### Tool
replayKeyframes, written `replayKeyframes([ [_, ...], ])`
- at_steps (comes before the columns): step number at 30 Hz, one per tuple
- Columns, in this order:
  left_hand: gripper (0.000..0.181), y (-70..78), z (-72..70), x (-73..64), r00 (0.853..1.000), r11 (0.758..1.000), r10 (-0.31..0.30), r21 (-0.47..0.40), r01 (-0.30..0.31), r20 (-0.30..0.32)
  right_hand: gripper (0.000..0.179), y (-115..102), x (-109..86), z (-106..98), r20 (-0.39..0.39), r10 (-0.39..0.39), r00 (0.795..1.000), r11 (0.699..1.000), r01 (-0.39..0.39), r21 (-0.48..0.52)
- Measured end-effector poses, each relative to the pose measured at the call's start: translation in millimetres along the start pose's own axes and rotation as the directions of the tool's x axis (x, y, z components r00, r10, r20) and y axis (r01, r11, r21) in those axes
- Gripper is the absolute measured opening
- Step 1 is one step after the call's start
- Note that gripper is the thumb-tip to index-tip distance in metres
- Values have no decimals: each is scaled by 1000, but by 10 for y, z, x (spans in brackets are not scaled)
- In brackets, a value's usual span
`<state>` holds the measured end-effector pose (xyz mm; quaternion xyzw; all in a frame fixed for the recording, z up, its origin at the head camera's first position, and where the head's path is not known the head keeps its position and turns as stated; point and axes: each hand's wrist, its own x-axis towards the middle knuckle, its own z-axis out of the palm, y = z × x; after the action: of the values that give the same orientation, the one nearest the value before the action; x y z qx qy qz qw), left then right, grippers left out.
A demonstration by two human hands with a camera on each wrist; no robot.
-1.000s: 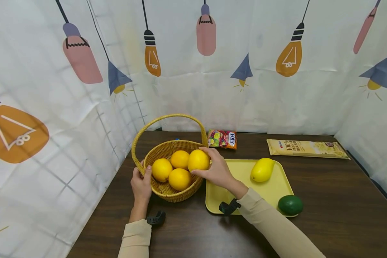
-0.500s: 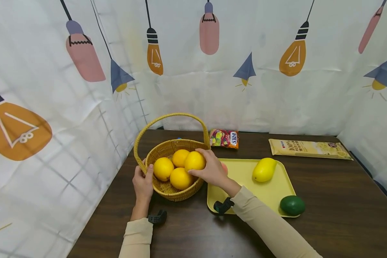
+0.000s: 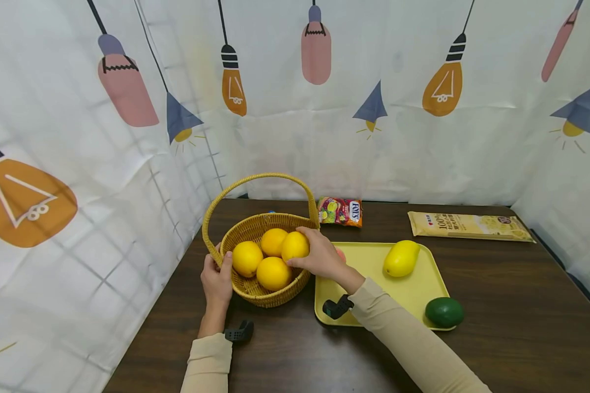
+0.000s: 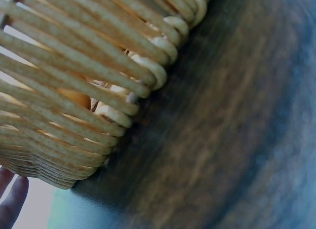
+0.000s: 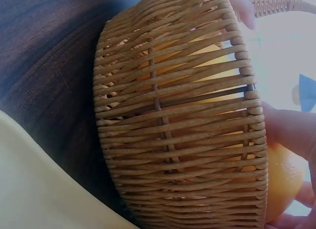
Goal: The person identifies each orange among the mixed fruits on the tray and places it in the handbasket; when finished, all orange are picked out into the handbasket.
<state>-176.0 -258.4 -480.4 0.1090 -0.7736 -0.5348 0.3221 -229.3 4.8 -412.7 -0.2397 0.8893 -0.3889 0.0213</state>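
Note:
A yellow wicker basket (image 3: 270, 297) with a tall handle (image 3: 255, 177) stands on the table, several oranges inside. My left hand (image 3: 217, 286) grips its left rim, thumb on the inner side. At the right rim, my right hand (image 3: 324, 255) holds an orange (image 3: 295, 246) between thumb and fingers, low among the others. In the right wrist view that orange (image 5: 284, 182) shows past the woven wall (image 5: 182, 125), with the fingers around it. Only fingertips of my left hand (image 4: 14, 202) appear in the left wrist view, beside the basket wall (image 4: 74, 86).
Right of the basket lies a yellow tray (image 3: 373, 300) bearing a yellow mango-like fruit (image 3: 401, 258), a dark green avocado-like fruit (image 3: 444, 312) and a pinkish thing (image 3: 341, 254) mostly behind my right hand. A candy bag (image 3: 341, 212) and a long noodle-like packet (image 3: 471, 226) lie farther back.
My right hand has moved slightly left and down with the orange, bringing it lower into the basket. The pinkish thing on the tray has come into view. My left hand keeps its grip.

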Motion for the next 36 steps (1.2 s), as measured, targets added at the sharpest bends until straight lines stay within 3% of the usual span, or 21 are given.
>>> replayKeyframes([
  [12,48,-5,1,-24,1000,1000,-9,3,9,2,86,-23,44,-67,98,11,995,1000,-10,-6],
  [22,49,3,10,1,1000,1000,2,-6,-2,-1,69,-1,14,-110,34,20,999,1000,-21,22],
  [29,50,25,8,-9,1000,1000,-17,0,17,1,67,46,43,-91,55,13,998,1000,-13,-6],
  [36,49,25,3,-1,1000,1000,-12,-19,13,21,66,40,9,-124,42,6,999,1000,-7,28],
])
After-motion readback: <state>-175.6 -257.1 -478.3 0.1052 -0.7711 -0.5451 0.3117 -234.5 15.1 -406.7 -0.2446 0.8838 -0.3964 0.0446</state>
